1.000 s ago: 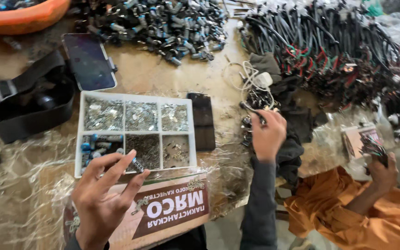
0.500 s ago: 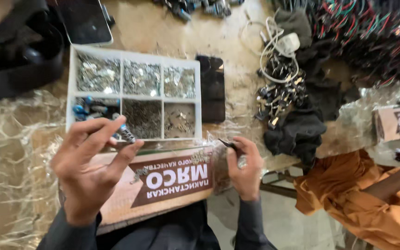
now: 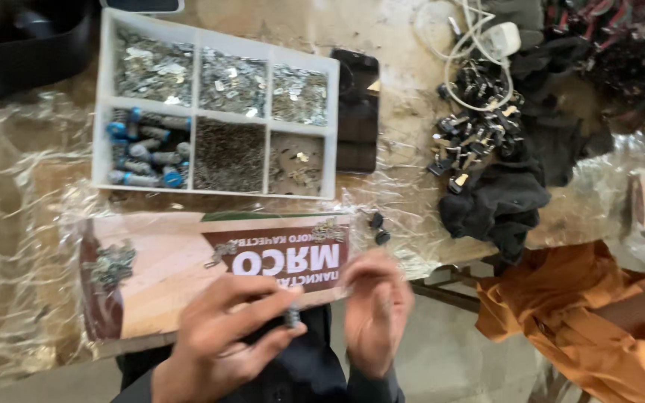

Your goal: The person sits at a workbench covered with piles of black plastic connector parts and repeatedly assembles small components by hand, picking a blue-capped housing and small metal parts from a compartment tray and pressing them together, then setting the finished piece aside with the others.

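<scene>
Left hand [image 3: 222, 339] at the table's near edge, fingers pinching a small dark cylindrical part [image 3: 291, 316] between thumb and fingertips. Right hand [image 3: 375, 310] just beside it, blurred; fingers curled together, cannot tell if they hold anything. Both hover over the near edge of a printed cardboard sheet [image 3: 166, 269] under clear plastic. White compartment tray [image 3: 106, 134] lies behind it, holding metal bits and blue-capped pieces. Dark connector pile [image 3: 472, 142] toward the right edge. Another person's orange sleeve [image 3: 561, 313] at right.
</scene>
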`<action>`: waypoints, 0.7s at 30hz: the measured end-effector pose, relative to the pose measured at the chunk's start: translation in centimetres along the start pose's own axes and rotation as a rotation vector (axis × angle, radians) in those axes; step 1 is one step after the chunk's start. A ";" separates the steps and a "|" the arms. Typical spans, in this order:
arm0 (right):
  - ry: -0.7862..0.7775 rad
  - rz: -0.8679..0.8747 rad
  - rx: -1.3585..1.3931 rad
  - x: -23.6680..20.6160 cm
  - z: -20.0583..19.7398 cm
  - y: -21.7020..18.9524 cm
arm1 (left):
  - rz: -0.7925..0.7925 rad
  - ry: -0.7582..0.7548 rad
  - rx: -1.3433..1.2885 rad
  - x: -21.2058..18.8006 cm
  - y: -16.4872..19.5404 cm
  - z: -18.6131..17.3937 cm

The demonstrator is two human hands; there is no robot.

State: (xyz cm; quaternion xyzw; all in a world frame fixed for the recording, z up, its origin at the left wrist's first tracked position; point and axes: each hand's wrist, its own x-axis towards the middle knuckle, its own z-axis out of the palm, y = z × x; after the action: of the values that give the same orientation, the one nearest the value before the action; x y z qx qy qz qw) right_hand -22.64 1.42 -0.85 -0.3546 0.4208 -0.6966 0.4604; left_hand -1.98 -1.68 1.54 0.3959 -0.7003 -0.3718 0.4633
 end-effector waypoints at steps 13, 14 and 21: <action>-0.567 -0.350 -1.359 -2.3 6.4 2.0 | -0.188 0.293 0.159 -1.6 -1.3 -7.8; -0.588 -0.322 -1.366 -2.1 6.7 1.9 | -0.139 0.282 0.201 -1.5 -1.4 -8.3; -0.667 -0.340 -1.446 -1.3 6.7 3.2 | -0.068 0.273 0.121 -0.5 -1.6 -8.0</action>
State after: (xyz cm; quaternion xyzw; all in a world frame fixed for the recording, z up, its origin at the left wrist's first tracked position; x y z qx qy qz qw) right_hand -15.20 0.17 -1.23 -0.8121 0.5478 -0.1708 0.1064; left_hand 6.03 -3.12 2.31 0.4935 -0.6381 -0.2872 0.5166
